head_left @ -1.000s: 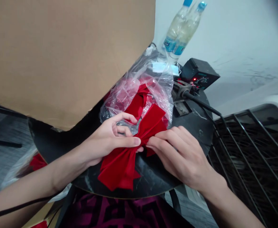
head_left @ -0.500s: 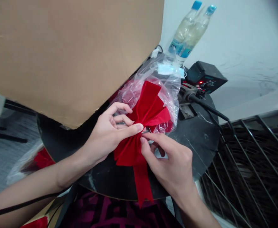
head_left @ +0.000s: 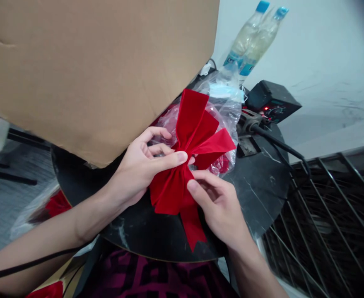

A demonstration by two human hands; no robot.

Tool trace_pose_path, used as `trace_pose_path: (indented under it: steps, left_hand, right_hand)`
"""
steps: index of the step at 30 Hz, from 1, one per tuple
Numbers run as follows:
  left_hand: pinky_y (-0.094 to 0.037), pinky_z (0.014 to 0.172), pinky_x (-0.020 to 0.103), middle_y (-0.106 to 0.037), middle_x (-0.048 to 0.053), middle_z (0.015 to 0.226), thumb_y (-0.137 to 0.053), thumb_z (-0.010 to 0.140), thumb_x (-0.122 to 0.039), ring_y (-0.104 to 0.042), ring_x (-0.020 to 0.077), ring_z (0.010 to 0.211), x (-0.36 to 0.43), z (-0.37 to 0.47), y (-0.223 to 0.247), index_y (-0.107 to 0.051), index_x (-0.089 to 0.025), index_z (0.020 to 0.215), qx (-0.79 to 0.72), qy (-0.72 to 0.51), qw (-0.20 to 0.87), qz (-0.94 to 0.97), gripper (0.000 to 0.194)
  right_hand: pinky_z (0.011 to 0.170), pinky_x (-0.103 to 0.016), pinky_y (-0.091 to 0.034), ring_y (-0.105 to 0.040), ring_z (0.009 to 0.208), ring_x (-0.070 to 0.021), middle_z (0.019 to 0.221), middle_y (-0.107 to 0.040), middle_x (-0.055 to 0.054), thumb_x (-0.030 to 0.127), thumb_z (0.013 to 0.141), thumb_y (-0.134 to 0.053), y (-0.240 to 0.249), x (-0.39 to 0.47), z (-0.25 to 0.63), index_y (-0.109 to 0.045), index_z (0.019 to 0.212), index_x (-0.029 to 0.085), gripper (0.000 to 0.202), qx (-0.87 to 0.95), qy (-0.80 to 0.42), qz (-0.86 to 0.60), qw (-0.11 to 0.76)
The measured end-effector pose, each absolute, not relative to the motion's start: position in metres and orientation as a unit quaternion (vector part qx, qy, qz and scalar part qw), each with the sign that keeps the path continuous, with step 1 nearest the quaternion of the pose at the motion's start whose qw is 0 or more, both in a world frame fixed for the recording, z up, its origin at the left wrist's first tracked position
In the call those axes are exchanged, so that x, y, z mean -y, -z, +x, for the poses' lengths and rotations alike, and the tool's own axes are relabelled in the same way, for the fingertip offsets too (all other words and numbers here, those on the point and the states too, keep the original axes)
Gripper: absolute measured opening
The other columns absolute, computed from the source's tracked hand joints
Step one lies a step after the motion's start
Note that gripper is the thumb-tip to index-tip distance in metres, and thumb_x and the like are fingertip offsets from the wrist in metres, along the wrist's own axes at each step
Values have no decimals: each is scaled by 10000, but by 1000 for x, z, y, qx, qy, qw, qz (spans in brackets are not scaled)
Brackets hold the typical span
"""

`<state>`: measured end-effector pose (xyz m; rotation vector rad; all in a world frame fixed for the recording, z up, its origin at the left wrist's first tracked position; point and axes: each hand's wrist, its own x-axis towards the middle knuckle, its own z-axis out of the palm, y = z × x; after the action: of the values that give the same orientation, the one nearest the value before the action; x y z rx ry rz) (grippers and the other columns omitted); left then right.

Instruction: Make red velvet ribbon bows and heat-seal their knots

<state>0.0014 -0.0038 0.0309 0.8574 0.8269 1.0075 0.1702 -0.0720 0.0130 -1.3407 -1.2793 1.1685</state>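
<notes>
"Red bow, where?"
"Over the black table, its long way pointing ahead."
"Held?"
"Left hand, half open, pinches its middle; right hand, nearly closed and nearer the bottom tail, pinches its edge."

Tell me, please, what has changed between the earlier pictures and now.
The red bow has turned, its upper end swinging leftward, and moved forward. Its notched tail now shows on the near side. The right hand has gone from right of the bow's middle to just below it. The left hand stays pinched on that middle; the bottles and cardboard are unchanged.
</notes>
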Motion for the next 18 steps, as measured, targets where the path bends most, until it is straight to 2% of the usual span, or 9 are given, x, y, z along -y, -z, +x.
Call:
trace_pose_path:
  steps: [3,6,8,10,12,14,16,18]
  left_hand:
    - [-565,608,136,-725,-71,659,-899,735,-129,-706,88,569,3,1,-32,-551,-215,1036,-371,-456,710,389,468]
    - [-597,650,165,-737,-60,684,-876,778,-164,-737,111,621,4,0,-32,-544,-223,1046,-363,-459,713,384,432]
    - [-602,644,173,-731,-64,688,-878,780,-187,-746,123,631,6,-1,-32,-538,-233,1045,-356,-458,717,388,433]
    - [-600,624,176,-725,-69,694,-886,772,-202,-745,126,620,7,-1,-30,-534,-240,1044,-349,-459,714,397,446]
    - [-604,632,180,-725,-69,708,-887,768,-196,-749,127,622,7,-1,-30,-535,-240,1049,-354,-463,705,404,453]
    - [-593,628,160,-722,-71,699,-878,777,-182,-745,114,614,6,0,-30,-538,-232,1040,-361,-466,697,407,433]
    - [-568,611,126,-712,-78,679,-868,788,-165,-726,87,594,6,0,-30,-543,-221,1030,-361,-470,694,409,409]
    - [-561,611,120,-710,-80,680,-861,797,-150,-719,77,598,6,0,-31,-545,-217,1032,-356,-473,693,410,399]
  right_hand:
    - [594,-254,-500,-576,637,-132,742,-651,2,389,916,-732,-12,72,173,-727,875,210,184,486,-523,-533,454]
    - [508,-221,-413,-474,542,-96,671,-573,30,439,911,-742,-12,75,177,-695,876,200,246,387,-642,-486,450]
    - [440,-205,-310,-366,469,-74,590,-481,62,497,914,-728,-11,79,182,-671,860,190,318,335,-724,-437,417]
    - [433,-208,-272,-341,457,-71,560,-455,66,530,934,-696,-11,82,187,-661,822,180,370,365,-741,-419,377]
    - [488,-223,-358,-462,530,-94,638,-570,26,480,966,-674,-11,85,190,-685,854,177,323,460,-664,-467,360]
    - [564,-242,-451,-588,657,-128,805,-689,-15,378,973,-679,-13,85,190,-722,979,193,189,547,-519,-535,380]
    - [621,-260,-515,-652,741,-147,930,-741,-25,300,967,-677,-16,84,185,-728,1097,222,160,598,-369,-576,417]
    - [647,-274,-547,-670,737,-148,952,-762,-22,250,968,-662,-20,82,177,-734,1119,232,168,637,-242,-586,438]
